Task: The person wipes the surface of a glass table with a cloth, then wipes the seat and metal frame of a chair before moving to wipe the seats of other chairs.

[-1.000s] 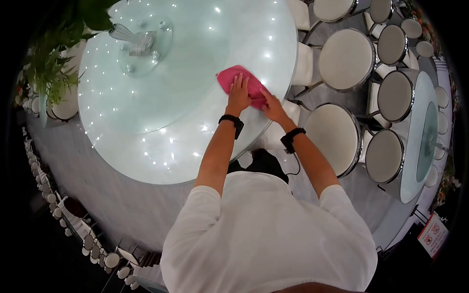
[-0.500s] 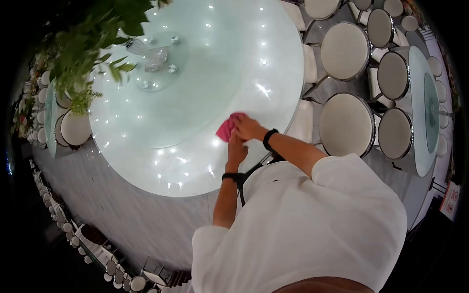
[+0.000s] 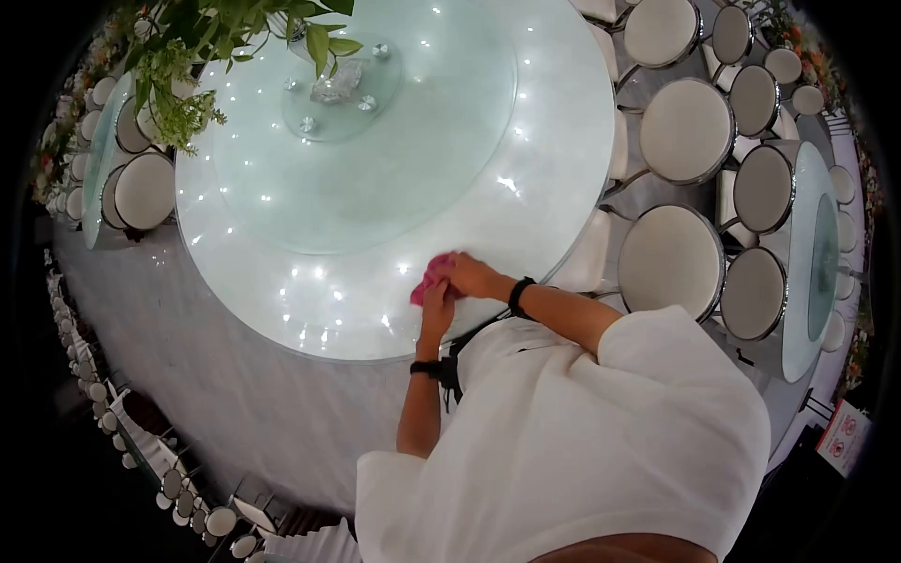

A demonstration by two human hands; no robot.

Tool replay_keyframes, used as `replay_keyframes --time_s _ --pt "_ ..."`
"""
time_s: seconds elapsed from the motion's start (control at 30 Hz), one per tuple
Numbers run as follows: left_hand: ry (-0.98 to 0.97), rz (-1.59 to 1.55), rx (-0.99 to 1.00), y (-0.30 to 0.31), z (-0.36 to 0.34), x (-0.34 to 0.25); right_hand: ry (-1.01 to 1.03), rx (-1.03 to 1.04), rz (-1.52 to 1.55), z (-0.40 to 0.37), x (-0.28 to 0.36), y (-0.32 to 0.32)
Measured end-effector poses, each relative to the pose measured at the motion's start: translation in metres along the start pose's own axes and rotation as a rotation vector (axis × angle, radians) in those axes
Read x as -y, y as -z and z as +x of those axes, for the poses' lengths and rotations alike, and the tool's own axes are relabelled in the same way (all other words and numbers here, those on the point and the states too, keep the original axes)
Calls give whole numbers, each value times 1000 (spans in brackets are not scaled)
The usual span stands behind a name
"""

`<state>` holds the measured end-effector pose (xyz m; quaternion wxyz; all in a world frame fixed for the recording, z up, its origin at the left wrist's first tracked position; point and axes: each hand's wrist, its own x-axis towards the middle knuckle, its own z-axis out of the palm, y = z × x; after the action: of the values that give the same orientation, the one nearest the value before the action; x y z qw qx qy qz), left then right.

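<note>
A crumpled pink cloth [image 3: 431, 279] is held between my two hands, over the white outer ring of a large round table [image 3: 253, 298] near its front edge. My right hand [image 3: 476, 278] grips the cloth from the right, fingers closed on it. Just below, my left hand [image 3: 436, 308] has its fingers closed on the lower part of the cloth. The two hands are close together, and they hide part of it. Black bands circle both wrists.
A glass turntable [image 3: 413, 169] covers the table's middle, with a clear crystal-like base [image 3: 340, 82] on it. Green leaves [image 3: 192, 108] hang at the upper left. Round-backed chairs [image 3: 671, 263] stand close on the right, and another round table [image 3: 798, 310] lies beyond.
My hands and the cloth have drawn slightly nearer to my body and the table's edge. The camera view has shifted, and the cloth looks more bunched. Both hands keep hold of it.
</note>
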<state>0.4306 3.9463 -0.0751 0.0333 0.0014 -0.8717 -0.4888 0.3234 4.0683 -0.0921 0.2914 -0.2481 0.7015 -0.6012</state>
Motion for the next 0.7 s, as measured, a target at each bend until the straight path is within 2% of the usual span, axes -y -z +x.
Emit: replay_keyframes --time_s 0.03,0.07,0.1,0.13,0.17,0.23,0.27,0.33,0.37,0.43,0.47,0.53,0.6,0.67,0.7 --pt "-45 -76 0 0 24 -23 166 -75 94 9 19 24" --pt "-93 -149 4 2 50 -40 -324 -206 587 9 54 50" --pt "-126 -132 -18 3 74 -39 -119 -168 31 10 68 80" --pt "-158 -118 -38 2 96 -39 -194 -228 -26 13 84 103" --pt "-123 -7 -95 15 115 -52 111 -542 -585 20 35 118" --pt "-63 160 -235 42 146 -51 79 -675 -541 43 26 155" --pt "-36 219 -320 56 157 -41 44 -685 -576 58 34 168" --pt "3 225 -369 72 159 -10 -23 -648 -585 83 48 173" --pt "137 336 -309 77 154 7 -18 -642 -578 95 49 165" --pt "345 524 -186 81 139 32 -139 -595 -630 119 48 139" --pt "349 528 -187 85 126 40 -204 -448 -444 125 54 126" --pt "357 692 -14 96 104 35 -90 -567 -566 136 34 86" --pt "412 710 17 101 96 32 10 -600 -731 127 54 44" --pt "470 717 38 98 93 33 -97 -484 -739 119 51 9" --pt "462 698 -1 95 93 39 -173 -358 -599 112 64 7"
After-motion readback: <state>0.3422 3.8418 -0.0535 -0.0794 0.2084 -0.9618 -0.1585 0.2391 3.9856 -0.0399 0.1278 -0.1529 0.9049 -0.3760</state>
